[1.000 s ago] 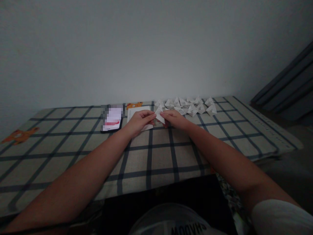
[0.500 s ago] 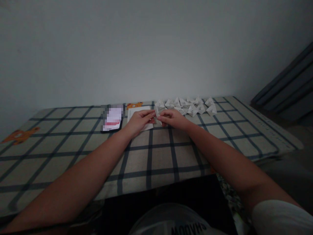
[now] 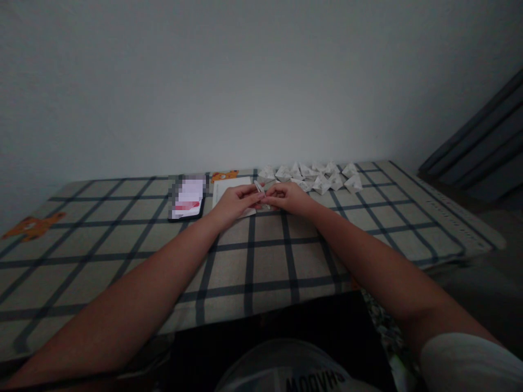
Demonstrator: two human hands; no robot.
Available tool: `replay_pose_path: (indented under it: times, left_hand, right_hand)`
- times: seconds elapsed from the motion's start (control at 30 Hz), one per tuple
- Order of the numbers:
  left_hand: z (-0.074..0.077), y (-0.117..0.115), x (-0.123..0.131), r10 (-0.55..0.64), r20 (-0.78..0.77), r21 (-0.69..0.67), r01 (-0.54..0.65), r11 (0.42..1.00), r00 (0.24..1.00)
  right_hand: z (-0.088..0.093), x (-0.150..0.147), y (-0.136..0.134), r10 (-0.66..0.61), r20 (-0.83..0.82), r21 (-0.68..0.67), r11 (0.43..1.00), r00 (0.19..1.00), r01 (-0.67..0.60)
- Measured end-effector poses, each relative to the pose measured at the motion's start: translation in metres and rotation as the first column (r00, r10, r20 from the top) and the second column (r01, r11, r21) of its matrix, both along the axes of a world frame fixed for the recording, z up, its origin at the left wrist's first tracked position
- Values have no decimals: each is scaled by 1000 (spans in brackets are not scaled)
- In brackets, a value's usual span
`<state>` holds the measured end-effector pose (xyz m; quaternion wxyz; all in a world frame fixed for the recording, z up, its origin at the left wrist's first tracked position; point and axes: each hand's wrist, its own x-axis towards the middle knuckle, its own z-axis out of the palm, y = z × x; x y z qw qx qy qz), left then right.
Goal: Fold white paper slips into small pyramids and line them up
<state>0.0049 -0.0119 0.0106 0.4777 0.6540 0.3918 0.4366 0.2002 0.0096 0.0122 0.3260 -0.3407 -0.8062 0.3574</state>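
Note:
A small folded piece of paper (image 3: 260, 188) stands pinched between my two hands, seen nearly edge-on. My left hand (image 3: 237, 200) is closed on its left side, above a flat stack of white paper sheets (image 3: 223, 189). From the right, my right hand (image 3: 289, 197) grips the same piece between thumb and fingers. The fingertips of both hands almost meet and hide much of the fold. Just behind my right hand lie several folded paper boats (image 3: 322, 183) with faint print on them.
Left of the sheets lies a phone (image 3: 188, 198) with its screen lit and partly blurred. A checked cloth (image 3: 269, 261) with orange bear figures covers the table. The wall (image 3: 253, 87) rises behind it, and a dark grey curtain-like fabric (image 3: 486, 136) hangs at the right.
The folded paper has turned between my fingers, from showing a broader printed face to a narrow edge leaning left. My left fingers have shifted slightly toward the right hand.

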Motion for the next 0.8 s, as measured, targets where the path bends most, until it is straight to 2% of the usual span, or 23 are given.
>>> replay_pose_path:
  times: [0.2, 0.33, 0.43, 0.53, 0.63, 0.73, 0.8]
  left_hand:
    - [-4, 4, -3, 14, 91, -19, -12, 1000, 996]
    - [-3, 5, -4, 54, 2, 76, -54, 996, 999]
    - [-3, 5, -5, 60, -55, 124, -53, 991, 997]
    - [-5, 5, -4, 49, -44, 125, -43, 991, 998]
    - [-7, 4, -2, 15, 16, 42, -16, 999, 1000]
    - [-6, 2, 0, -27, 178, -69, 40, 997, 984]
    - [-4, 2, 2, -13, 270, -127, 49, 991, 963]
  right_hand:
    - [4, 1, -3, -46, 27, 87, 995, 999, 44]
    - [3, 0, -5, -72, -53, 147, 986, 996, 79]
    - [2, -1, -6, -15, -85, 149, 988, 996, 28]
    - [0, -1, -5, 36, -99, 109, 994, 994, -25]
    - [-1, -1, -3, 6, -121, 94, 996, 993, 6]
    - [-1, 0, -2, -45, -104, 149, 987, 994, 60]
    - [0, 1, -2, -65, -83, 200, 977, 994, 80]
